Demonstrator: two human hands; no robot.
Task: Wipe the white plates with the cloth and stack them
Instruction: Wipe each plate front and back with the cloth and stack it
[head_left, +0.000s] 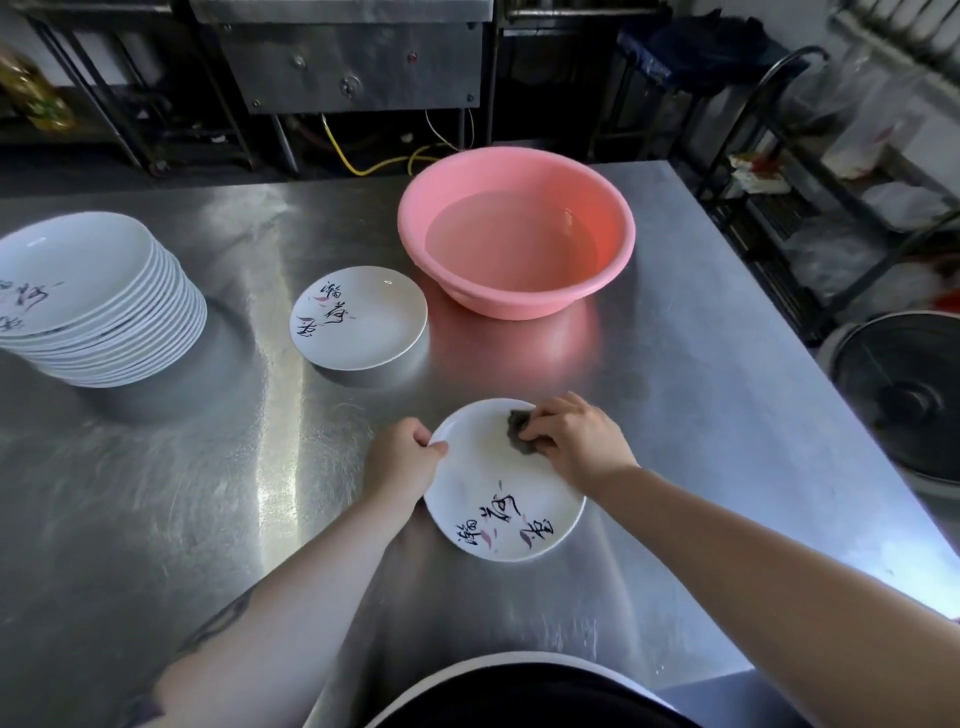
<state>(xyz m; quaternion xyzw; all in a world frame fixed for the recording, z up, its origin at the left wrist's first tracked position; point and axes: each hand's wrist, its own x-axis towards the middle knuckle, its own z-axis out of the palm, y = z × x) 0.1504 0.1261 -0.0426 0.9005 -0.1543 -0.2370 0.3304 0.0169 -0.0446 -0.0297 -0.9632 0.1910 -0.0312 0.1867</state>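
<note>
Left hand (402, 457) grips plate (511, 512) rim; right hand (571, 441) presses cloth (517, 428) on it.

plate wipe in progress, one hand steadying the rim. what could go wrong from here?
1. The left hand only grips the edge of the plate on a smooth steel table; hard strokes from the right hand with the cloth could slide it.
2. The pink basin holds water just beyond; a wide reach might knock it.
3. The tall plate stack sits near the left edge of the view, possibly bumpable.
</note>
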